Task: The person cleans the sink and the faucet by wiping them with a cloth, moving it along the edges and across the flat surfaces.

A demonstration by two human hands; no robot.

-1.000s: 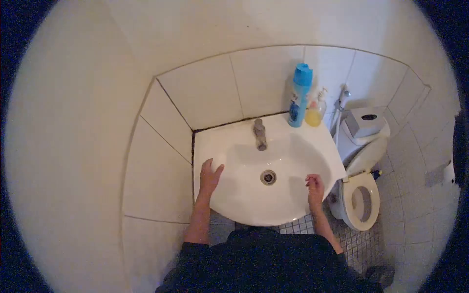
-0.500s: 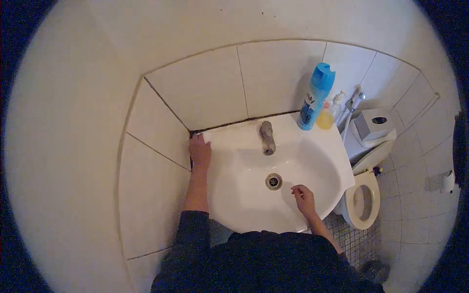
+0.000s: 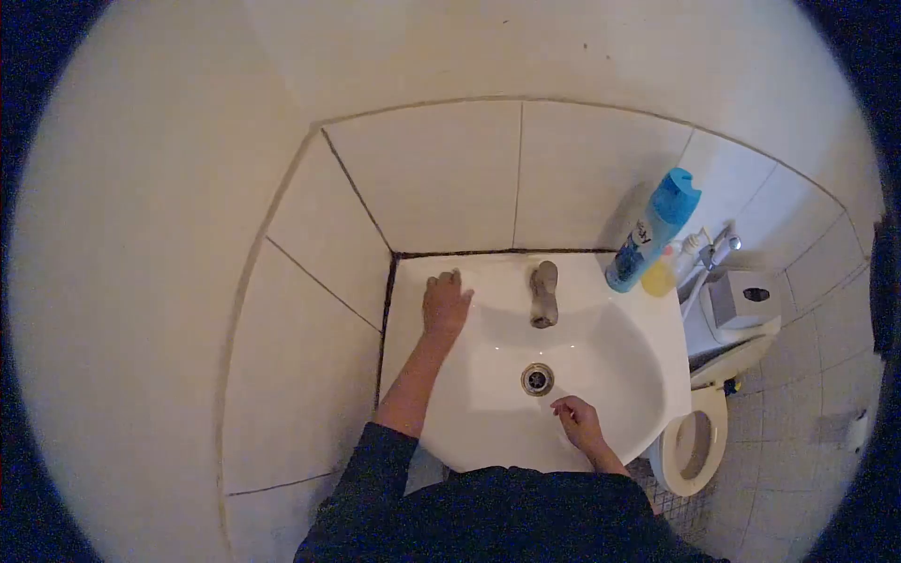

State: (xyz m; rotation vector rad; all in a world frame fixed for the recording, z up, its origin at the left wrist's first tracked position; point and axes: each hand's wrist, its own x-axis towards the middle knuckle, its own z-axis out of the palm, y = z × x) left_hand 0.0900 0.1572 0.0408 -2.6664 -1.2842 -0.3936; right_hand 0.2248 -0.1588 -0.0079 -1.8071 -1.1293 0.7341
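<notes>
Clock centred on the drain. Left hand (image 3: 447, 305) was at 10 o'clock, palm down over the rear-left deck of the white, glossy ceramic sink (image 3: 488, 422) — fingers part bent, thumb apart. Back of the hand hid the palm, so couldn't tell if it had hold of anything, or how firmly it pressed. Right hand (image 3: 579, 426) was between 4 and 5 o'clock, over the basin, fingers loosely curled toward the thumb, tips near the round metal drain (image 3: 537, 379). Inside of that curl was hidden; contents couldn't be told.

Sink sat directly in front of the person, in the wall corner, under both hands. Dull grey, stubby metal tap (image 3: 544, 295) at 12, spout toward the basin. Tall blue cylindrical spray can (image 3: 648, 239) at 1 on the rear-right deck; clear pump bottle with yellow liquid (image 3: 659, 278) just beside it, toward 2.

Further out: silver-and-white handheld sprayer (image 3: 721, 250) at 2, grey box with a dark oval opening (image 3: 732, 302) past it, also near 2. Cream toilet seat (image 3: 669, 460) near 4, lid raised. White wall tiles (image 3: 422, 188) ran behind — dark seam (image 3: 469, 253) along the sink's back edge, 10 to 1.
</notes>
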